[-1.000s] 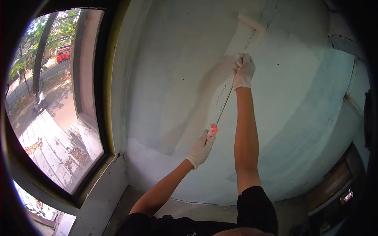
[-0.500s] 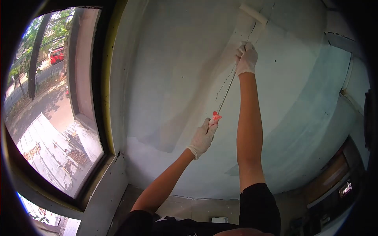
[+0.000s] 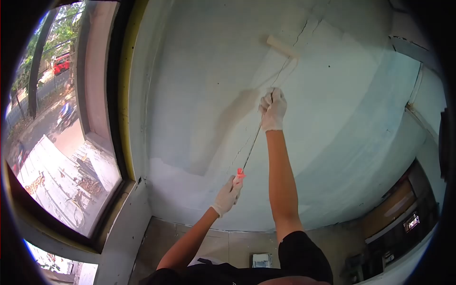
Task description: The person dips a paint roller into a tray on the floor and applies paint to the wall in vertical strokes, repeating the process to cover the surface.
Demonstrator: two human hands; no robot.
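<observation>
Both gloved hands grip a single paint roller (image 3: 281, 46), raised against or very near a pale blue-green wall (image 3: 351, 123); whether its cover presses on the surface cannot be told. The right hand (image 3: 273, 108), the higher of the two, is closed around the thin metal rod (image 3: 251, 148) below the roller's head, fingers curled in tight. The left hand (image 3: 227, 194), lower and closer to the wall's left edge, is wrapped around the grip, with a coral-red collar (image 3: 240, 174) showing just above the fingers. The cream-coloured cover sits aslant in the upper part of the wall, its right end over a dark, jagged crack (image 3: 300, 33). Black sleeves (image 3: 304, 256) frame the outstretched arms. Beyond the wall's left edge, a window (image 3: 114, 95) looks out on a street with a red vehicle (image 3: 61, 63). Past the wall's lower edge, a pale rectangular object (image 3: 261, 260) rests on the tan floor (image 3: 242, 247)
</observation>
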